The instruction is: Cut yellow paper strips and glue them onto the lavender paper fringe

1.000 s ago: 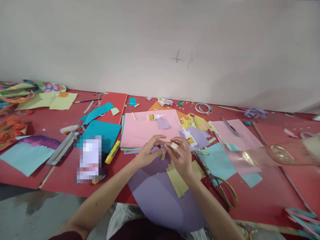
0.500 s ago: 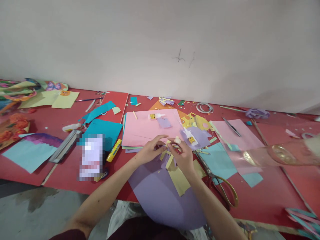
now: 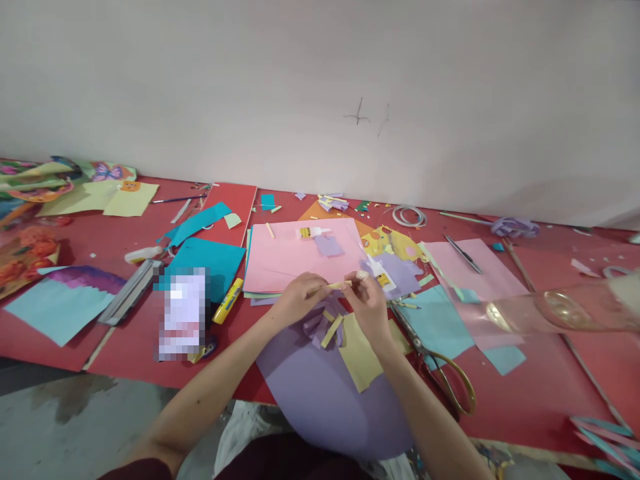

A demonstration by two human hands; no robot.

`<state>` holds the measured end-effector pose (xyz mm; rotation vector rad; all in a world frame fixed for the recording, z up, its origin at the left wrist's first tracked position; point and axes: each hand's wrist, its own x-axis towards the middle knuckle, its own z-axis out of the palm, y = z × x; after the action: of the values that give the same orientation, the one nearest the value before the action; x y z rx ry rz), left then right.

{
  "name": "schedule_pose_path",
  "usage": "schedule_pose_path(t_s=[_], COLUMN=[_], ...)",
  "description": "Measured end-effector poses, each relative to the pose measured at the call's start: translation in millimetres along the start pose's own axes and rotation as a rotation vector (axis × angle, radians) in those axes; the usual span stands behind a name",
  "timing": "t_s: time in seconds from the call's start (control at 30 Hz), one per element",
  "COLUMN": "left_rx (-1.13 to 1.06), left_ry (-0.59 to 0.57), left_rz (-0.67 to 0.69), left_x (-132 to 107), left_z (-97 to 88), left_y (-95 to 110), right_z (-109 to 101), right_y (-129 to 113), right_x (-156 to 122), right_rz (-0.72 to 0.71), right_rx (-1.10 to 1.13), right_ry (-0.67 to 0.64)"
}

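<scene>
Strip: a thin pale-yellow paper strip (image 3: 333,287), long and narrow, held nearly level with its right end a little higher
Where it is: in the air between the two hands, over the near edge of the pink sheet (image 3: 295,257) on the red table (image 3: 525,393)
Left hand (image 3: 296,301): thumb and fingers pinched together on the strip's left end
Right hand (image 3: 369,303): fingertips closed on the strip's right end, wrist bent toward the table
Below the hands: a small purple fringed piece (image 3: 316,327) with a short yellow slip lying across it, resting on the large purple sheet (image 3: 320,393); a yellow scrap (image 3: 361,350) lies just beside it on the same sheet
Close by: scissors (image 3: 443,377) just to the right of the right forearm; a glue bottle (image 3: 310,233) lying on the pink sheet; a yellow tube (image 3: 227,301) just left of the paper stack
Hidden: both ends of the strip vanish inside the fingers, so its full length cannot be told
Unclear: a pale bit at the right fingertips may be part of the strip or something separate; I cannot tell which
Cut off or blurred: the purple sheet's near edge runs past the table edge; a pixelated patch (image 3: 183,313) covers whatever lies left of the tube; a clear, blurred object (image 3: 560,308) leaves the frame on the right
</scene>
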<state>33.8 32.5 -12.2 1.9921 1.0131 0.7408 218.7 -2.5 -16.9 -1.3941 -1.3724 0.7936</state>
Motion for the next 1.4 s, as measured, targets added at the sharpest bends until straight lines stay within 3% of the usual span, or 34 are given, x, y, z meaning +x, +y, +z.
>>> schedule_pose_path(t_s=[0.23,0.5,0.6,0.67,0.73,0.83,1.07,1.4], left_rx=[0.150,0.313,0.252,0.071,-0.116,-0.206,-0.227,-0.109], left_ry=[-0.021,-0.130,-0.120,-0.032,0.061,0.099,0.036,-0.054], left_rz=[0.034,0.311,0.408,0.362,0.209,0.024,-0.069,-0.081], left_x=[-2,-2,-5,-6,-6,-6,-5,-6], left_z=[-2.5,-14.8,-15.1,-12.5,-9.3,-5.5,-1.6,-3.6], left_y=[-3,-2,6,10,11,11,10,14], right_z=[0,-1,-6,-11,-15,-14,2,0], right_y=[-3,2,4,4,1,-5,-12,-5], right_x=[0,1,5,7,9,6,-3,1], right_rz=[-0.020,0.022,0.047,0.034,0.000,-0.032,0.027,0.099], right_rx=[-0.046,-0.047,-0.053,-0.080,-0.095,-0.055,0.120,0.142], right_ry=[-0.175,-0.281,-0.218,-0.118,-0.032,-0.031,-0.211,-0.125])
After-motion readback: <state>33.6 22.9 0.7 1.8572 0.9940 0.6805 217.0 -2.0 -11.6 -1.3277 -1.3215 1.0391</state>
